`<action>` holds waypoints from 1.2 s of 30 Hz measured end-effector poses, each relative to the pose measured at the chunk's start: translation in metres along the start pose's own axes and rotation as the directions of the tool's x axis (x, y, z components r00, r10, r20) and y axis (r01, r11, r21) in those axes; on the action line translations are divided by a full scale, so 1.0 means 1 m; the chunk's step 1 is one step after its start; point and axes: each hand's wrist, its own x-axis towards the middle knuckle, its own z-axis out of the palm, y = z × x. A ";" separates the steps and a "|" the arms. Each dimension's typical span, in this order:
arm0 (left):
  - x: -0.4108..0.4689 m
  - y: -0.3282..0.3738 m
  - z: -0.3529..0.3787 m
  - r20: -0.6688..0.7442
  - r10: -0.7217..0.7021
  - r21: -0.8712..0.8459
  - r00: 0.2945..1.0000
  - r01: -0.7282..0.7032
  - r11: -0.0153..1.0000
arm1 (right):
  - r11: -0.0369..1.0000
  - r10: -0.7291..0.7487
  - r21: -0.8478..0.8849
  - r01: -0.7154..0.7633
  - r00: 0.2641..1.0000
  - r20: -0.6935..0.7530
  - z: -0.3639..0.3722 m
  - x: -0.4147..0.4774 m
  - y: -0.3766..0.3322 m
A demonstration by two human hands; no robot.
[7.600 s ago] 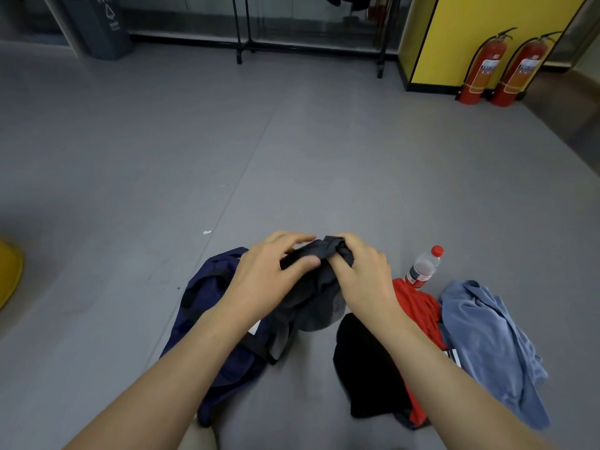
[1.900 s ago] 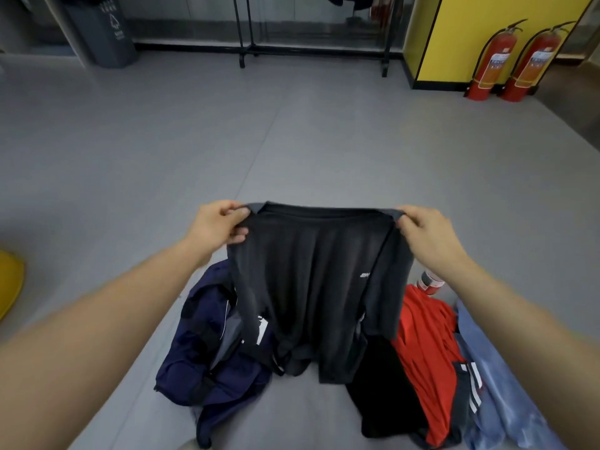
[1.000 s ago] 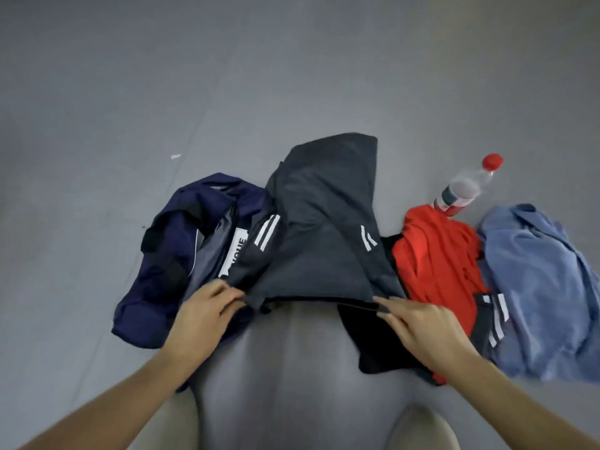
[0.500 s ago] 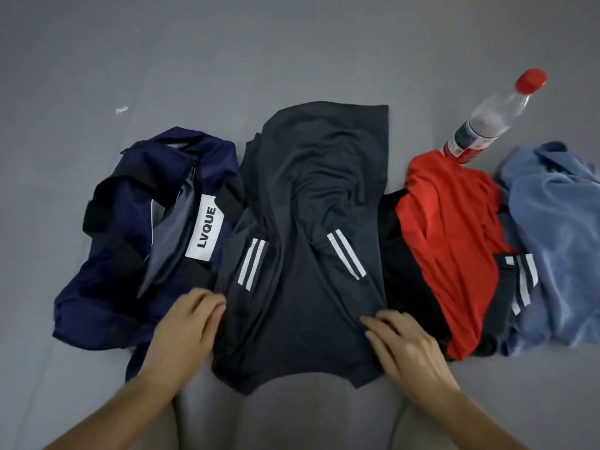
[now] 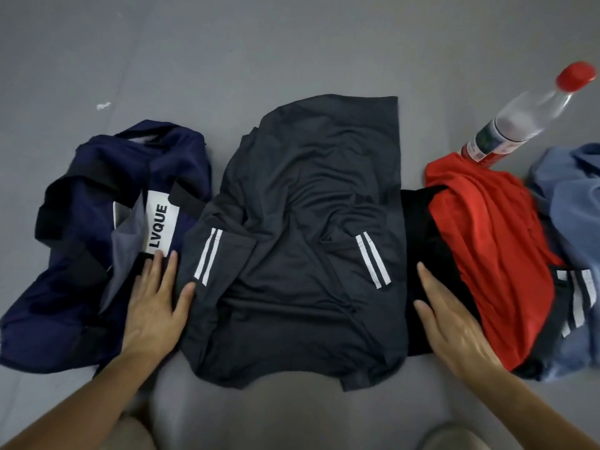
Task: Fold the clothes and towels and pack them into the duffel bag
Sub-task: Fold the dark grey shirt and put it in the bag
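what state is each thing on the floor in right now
grey shirt, spread out flat, not yet folded
duffel bag, slumped, top open, grey lining showing
red garment, crumpled, lying over the black garment
black garment, unfolded, partly under the red garment
blue cloth, bunched up, unfolded
bottle, red cap on

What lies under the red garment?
Beneath the red garment, a black garment shows along its left edge and a dark white-striped piece at its lower right. How far each extends underneath is covered.
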 end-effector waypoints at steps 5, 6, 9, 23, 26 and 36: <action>0.014 -0.026 -0.018 0.022 -0.140 -0.119 0.990 0.141 0.983 | 0.971 -0.003 -0.237 0.012 0.999 0.038 0.004 -0.016 0.023; 0.015 -0.030 -0.020 0.029 -0.155 -0.142 0.988 0.157 0.977 | 0.966 0.009 -0.260 0.000 0.999 0.034 0.006 -0.019 0.024; 0.010 -0.025 -0.028 0.007 -0.176 -0.192 0.984 0.174 0.966 | 0.971 0.077 -0.222 -0.088 0.995 -0.061 0.010 -0.019 0.008; -0.116 0.073 0.066 0.221 0.424 0.281 0.878 -0.474 0.835 | 0.872 -0.024 -0.461 0.165 0.955 0.296 0.051 -0.028 -0.039; -0.160 0.089 0.081 0.244 0.436 0.227 0.866 -0.489 0.842 | 0.862 -0.021 -0.478 0.171 0.953 0.303 0.038 -0.053 -0.021; 0.085 0.163 -0.014 -0.099 0.388 0.114 0.916 -0.377 0.919 | 0.884 -0.193 -0.407 0.231 0.972 0.132 0.045 -0.043 -0.035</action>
